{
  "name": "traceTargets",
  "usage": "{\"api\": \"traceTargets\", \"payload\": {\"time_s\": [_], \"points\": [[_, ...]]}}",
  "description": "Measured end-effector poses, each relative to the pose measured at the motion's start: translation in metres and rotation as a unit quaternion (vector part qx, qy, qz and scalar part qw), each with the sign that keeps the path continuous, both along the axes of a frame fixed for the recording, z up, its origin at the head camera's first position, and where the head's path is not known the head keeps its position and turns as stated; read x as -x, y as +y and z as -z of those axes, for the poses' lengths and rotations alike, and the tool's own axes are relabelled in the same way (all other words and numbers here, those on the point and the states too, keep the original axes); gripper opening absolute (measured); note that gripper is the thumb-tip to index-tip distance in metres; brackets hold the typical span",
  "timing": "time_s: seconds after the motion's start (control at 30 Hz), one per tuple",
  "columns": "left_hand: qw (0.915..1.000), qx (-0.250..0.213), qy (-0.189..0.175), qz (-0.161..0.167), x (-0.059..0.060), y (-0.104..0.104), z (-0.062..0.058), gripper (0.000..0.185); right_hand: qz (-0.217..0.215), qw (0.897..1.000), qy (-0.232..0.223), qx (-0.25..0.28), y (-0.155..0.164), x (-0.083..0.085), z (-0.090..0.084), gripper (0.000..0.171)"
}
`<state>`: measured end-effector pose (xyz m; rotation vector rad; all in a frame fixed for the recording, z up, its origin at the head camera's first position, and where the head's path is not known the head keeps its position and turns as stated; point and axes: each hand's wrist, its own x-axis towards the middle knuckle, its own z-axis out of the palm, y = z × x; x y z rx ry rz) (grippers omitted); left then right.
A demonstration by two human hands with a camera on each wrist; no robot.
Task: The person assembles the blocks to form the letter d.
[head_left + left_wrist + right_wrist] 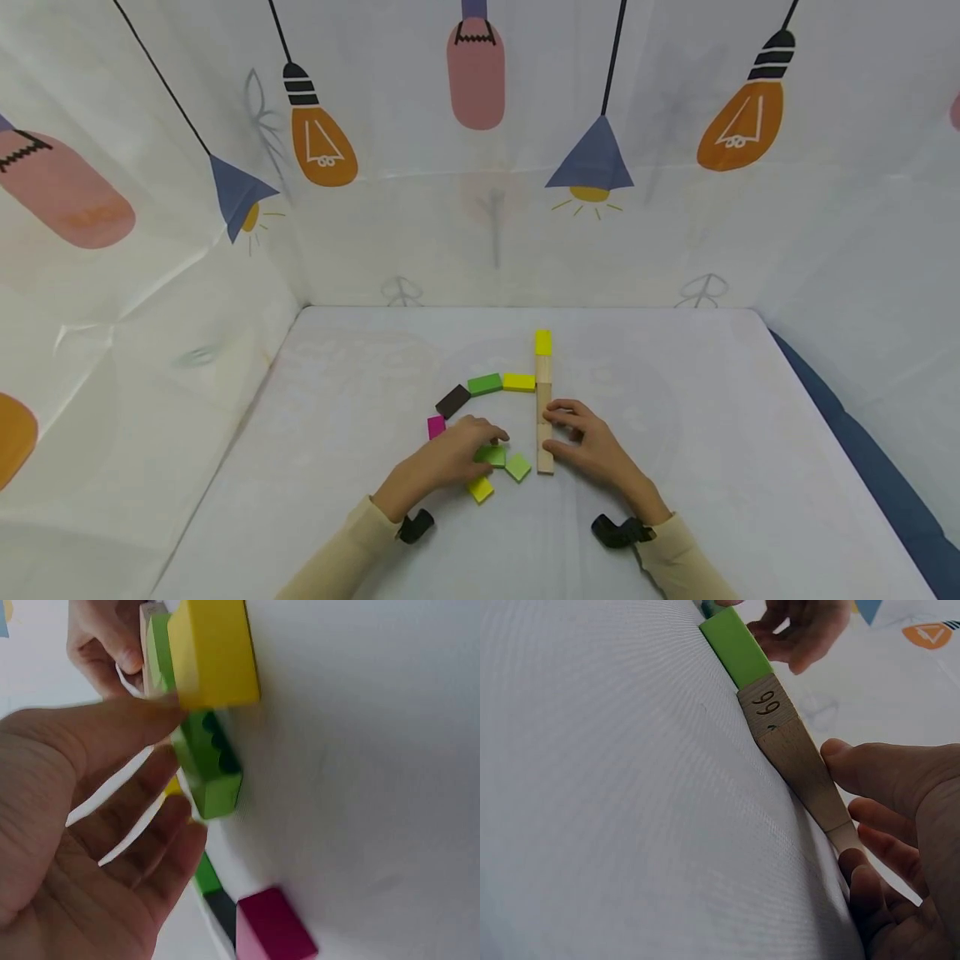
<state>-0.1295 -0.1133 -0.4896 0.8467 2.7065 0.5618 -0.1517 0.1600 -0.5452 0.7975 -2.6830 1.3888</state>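
Observation:
A column of pale wooden blocks (544,446), topped by a yellow block (543,342), runs away from me on the white table. My right hand (588,442) lies along its right side, thumb and fingertips at the wood. One wooden block (767,706) bears a printed "66". My left hand (453,450) hovers over a light green block (492,456), thumb and fingers spread around it with a gap between them. Its thumb tip overlaps the nearer yellow block (217,652) in the left wrist view. A small light green block (518,467) lies between this group and the column.
From the column a curve of blocks bends left: a yellow block (519,382), a green block (484,384), a dark brown block (453,402) and a magenta block (436,427). White cloth (495,233) with printed lamps hangs behind the table (660,358).

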Motion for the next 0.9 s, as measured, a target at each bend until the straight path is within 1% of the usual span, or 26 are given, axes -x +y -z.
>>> {"api": "traceTargets", "payload": {"time_s": [0.1, 0.17, 0.37, 0.53, 0.77, 0.9], "points": [[0.9994, 0.017, 0.030, 0.000, 0.003, -0.007, -0.002, 0.042, 0.002, 1.000, -0.001, 0.001, -0.001, 0.000, -0.001, 0.049], [0.9986, 0.033, 0.042, -0.001, 0.005, -0.011, -0.003, 0.041, 0.001, 1.000, 0.002, 0.002, -0.001, 0.000, 0.000, 0.049], [0.9965, 0.060, 0.057, 0.011, 0.006, -0.018, 0.000, 0.035, -0.001, 1.000, 0.007, 0.009, -0.002, 0.000, -0.001, 0.049], [0.9964, 0.057, 0.060, 0.017, 0.008, -0.024, 0.001, 0.029, -0.005, 1.000, 0.010, 0.006, -0.002, 0.000, 0.000, 0.049], [0.9973, 0.035, 0.063, 0.016, 0.008, -0.036, -0.004, 0.026, -0.010, 1.000, 0.026, 0.003, -0.002, -0.001, -0.001, 0.048], [0.9978, 0.020, 0.060, 0.019, 0.007, -0.042, -0.004, 0.025, -0.008, 1.000, 0.028, 0.005, -0.002, -0.001, -0.002, 0.047]]}}
